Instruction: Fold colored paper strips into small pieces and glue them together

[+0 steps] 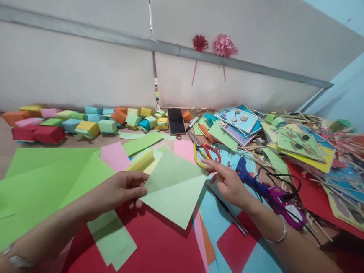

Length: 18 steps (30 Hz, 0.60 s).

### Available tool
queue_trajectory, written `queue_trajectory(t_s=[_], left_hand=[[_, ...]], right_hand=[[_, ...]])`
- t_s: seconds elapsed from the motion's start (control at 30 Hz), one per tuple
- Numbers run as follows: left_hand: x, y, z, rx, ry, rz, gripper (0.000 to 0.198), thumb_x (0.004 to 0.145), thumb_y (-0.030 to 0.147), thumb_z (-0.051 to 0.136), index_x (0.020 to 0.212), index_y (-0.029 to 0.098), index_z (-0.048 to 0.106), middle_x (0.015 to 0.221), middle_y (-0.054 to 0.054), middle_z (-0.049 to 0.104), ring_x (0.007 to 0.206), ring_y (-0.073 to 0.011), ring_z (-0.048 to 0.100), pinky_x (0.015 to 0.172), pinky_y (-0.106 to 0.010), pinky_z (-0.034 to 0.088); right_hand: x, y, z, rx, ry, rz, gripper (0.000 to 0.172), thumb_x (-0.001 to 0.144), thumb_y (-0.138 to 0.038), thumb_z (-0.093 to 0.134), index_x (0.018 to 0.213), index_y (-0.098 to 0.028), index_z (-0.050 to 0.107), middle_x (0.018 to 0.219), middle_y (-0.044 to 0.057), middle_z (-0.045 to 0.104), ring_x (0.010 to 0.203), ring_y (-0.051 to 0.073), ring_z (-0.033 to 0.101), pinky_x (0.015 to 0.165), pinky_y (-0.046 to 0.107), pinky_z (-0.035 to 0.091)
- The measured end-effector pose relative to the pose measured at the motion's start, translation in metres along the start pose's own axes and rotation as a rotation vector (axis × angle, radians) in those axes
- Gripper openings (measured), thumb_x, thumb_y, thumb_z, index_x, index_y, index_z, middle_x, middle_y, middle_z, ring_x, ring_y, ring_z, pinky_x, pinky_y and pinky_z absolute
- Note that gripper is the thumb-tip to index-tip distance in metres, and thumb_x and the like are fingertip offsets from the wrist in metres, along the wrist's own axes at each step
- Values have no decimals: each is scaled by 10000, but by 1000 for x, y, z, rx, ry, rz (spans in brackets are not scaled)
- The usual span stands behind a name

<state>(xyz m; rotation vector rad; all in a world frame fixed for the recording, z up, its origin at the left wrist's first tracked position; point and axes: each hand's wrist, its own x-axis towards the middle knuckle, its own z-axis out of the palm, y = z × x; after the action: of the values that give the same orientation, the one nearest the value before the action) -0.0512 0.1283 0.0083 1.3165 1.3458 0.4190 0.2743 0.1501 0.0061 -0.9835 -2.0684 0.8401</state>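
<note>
My left hand [130,189] pinches the left corner of a pale green paper square [174,190], which is held up over the other sheets. My right hand [227,182] has its index finger stretched toward the yellow-and-red handles of the scissors [201,148]. I cannot tell whether that fingertip touches the handle or the paper's right corner beside it; its other fingers are partly curled. Below the square lie a large red sheet [141,251] and pale green paper strips [112,238]. Just under my right hand is a slim metal-and-dark tool [228,211], perhaps a pen or cutter.
Folded paper boxes [88,128] line the back left, near a phone [176,121]. At right, a blue glue gun [251,177] lies by a purple device [286,208] with black cords. Picture cards [236,119] and sticks are piled beyond. Large green sheets [47,172] cover the left.
</note>
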Motion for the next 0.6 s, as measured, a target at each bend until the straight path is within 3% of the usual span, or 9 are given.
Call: queue_trajectory(t_s=[0.13,0.27,0.47,0.6], left_hand=[[-1,0,3,-23,17,-21,679,709,554,694,1225,135,557,552,16,650,532,-171,609,546,-275,445],[-5,4,7,-27,-44,23,572,734,542,679,1136,140,620,580,4,648,558,-170,614,537,-262,428],[-11,12,8,-25,-46,98,394,739,496,695,973,179,679,747,-10,685,627,-158,584,608,-267,436],[-13,18,14,-100,64,110,358,707,506,714,851,180,685,726,-1,671,667,-165,587,639,-270,443]], right_hand=[[-2,0,5,-344,46,-234,534,862,-75,537,1353,-283,555,1398,129,498,1300,264,484,995,470,503],[-3,-4,11,-477,41,-373,280,855,-147,648,1115,-244,682,1501,141,377,1371,316,400,1056,549,436],[-1,-6,8,-391,54,-475,282,906,-59,499,1036,-226,685,1456,126,494,1344,238,468,1021,466,492],[-4,-20,6,-465,16,-712,170,928,-143,573,859,-254,681,1187,37,718,1248,212,578,1012,432,479]])
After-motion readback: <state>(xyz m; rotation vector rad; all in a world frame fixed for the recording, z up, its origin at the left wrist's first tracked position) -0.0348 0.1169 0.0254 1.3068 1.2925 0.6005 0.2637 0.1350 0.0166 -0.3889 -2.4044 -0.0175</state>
